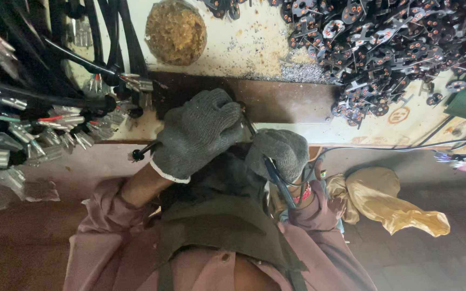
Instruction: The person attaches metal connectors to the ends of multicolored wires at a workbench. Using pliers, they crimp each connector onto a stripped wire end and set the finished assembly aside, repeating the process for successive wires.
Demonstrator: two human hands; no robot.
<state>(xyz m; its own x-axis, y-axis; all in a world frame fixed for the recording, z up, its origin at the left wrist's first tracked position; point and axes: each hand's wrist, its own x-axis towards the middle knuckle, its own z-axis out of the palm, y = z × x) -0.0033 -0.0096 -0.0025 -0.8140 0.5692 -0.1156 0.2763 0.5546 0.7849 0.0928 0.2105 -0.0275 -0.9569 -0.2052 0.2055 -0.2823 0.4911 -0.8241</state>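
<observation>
Cable work at the near bench edge, both gloved hands closed on it.

Black cable runs under your left hand, its round end poking out on the left just below the bench edge, while the grey glove is curled shut over it. Your right hand is closed round a dark, blue-tinted tool whose handle trails toward you; its tip, hidden between the gloves, seems to meet the cable there. Judging by the layout, the heap of small black parts at far right and the bundled finished-looking cables at far left suggest you are midway, with much still to go.
</observation>
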